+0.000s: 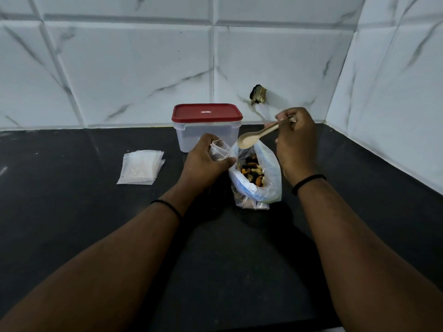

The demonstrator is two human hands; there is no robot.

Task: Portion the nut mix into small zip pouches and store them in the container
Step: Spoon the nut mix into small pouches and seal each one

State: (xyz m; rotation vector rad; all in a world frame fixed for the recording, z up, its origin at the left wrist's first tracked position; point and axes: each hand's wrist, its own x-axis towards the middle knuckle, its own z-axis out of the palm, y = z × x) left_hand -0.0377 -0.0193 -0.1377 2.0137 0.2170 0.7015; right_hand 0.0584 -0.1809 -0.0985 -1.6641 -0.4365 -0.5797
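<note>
A: Status on the nut job?

B: Early, by the look. Left hand curled round a small zip pouch, holding its mouth open, right beside the nut mix bag. Pouch looks empty so far, though hard to tell thru the plastic.

A: And the right?

B: Right hand pinching a wooden spoon by the handle, fingers closed on it. Bowl of spoon empty, hovering just over the bag's open mouth.

A: Bag itself?

B: On the black counter, centre, rolled open, plenty of mix inside.

A: Anything stored yet?

B: Doubt it. Container at the back against the wall, red lid on, appears empty thru the clear sides. Stack of spare pouches flat, well to the left, untouched.

A: So left to do?

B: Prob. everything: scoop, fill, zip, repeat w/ the stack, lid off, load in.
</note>
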